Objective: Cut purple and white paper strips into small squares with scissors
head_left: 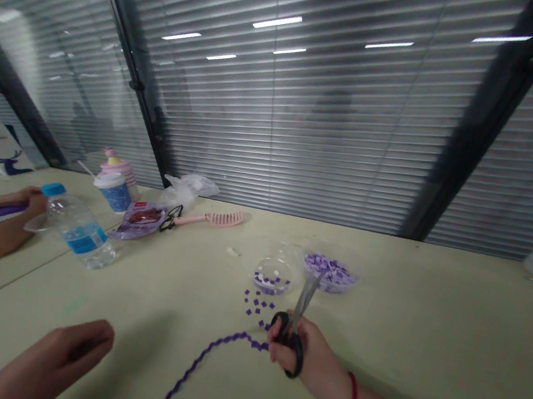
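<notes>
My right hand (308, 351) grips a pair of scissors (304, 300) with black handles, fingers in the loops, blades pointing away from me. Just left of it, a wavy dark purple strip (209, 352) curves along the table, its far end reaching the hand. Small purple squares (257, 303) lie scattered beyond the strip. My left hand (81, 345) is held at the lower left, closed with fingers curled, apart from the strip; its fingertips are hidden. A clear round dish (276, 268) holds a few purple pieces, and beside it a dish of light purple pieces (329, 270) is well filled.
On the left stand a water bottle (84, 231), a blue-and-white cup (113, 190) and a pink bottle (122, 170). A purple packet (139, 220), pink hairbrush (213, 218) and plastic bag (192, 186) lie nearby. Another person's arms (12, 240) rest at far left. Blinds line the back.
</notes>
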A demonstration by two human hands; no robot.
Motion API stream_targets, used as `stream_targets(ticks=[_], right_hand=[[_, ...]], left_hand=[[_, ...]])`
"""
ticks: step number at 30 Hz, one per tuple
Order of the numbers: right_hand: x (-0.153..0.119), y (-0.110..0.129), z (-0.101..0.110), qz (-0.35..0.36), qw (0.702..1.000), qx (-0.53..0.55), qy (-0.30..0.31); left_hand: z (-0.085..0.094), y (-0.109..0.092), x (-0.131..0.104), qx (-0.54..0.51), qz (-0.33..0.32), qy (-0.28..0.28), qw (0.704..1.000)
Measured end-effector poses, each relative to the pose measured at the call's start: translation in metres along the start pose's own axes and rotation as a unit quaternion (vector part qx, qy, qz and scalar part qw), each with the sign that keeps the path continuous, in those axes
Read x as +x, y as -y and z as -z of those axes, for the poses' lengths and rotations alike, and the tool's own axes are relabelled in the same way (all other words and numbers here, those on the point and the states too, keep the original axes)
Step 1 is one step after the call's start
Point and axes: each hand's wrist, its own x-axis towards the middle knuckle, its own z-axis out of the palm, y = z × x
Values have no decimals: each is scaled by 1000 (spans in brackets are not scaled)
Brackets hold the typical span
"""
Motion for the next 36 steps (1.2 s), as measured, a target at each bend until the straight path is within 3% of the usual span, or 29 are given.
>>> stream_targets(ticks=[4,8,12,14,16,22,25,29,31,34,36], right_hand=[[-3,7,-3,-12,1000,1,26],[-4,13,-3,-7,999,14,37],[-1,9,1,9,1000,26,6],[1,3,4,11,999,33,-10],[3,-2,7,7,999,42,-24],[4,-6,10,-33,997,65,-27],[4,-3,10,-50,996,67,-22],[3,-1,9,-99,993,63,-1],[4,0,8,-118,991,57,4],[4,4,8,-127,991,49,-1],[2,8,6,-128,991,46,-5]], left_hand=[[-10,-56,25,2,-103,47,994],[-41,-109,58,-92,-231,113,962],[-75,-137,88,-221,-235,337,884],[-87,-140,97,-258,-230,387,855],[-97,-136,101,-290,-227,401,839],[-118,-115,107,-374,-212,380,819],[-117,-115,107,-389,-200,392,809],[-111,-120,104,-348,-199,482,779],[-111,-121,101,-362,-167,504,766],[-115,-120,101,-408,-105,501,756],[-118,-120,103,-453,-92,452,763]])
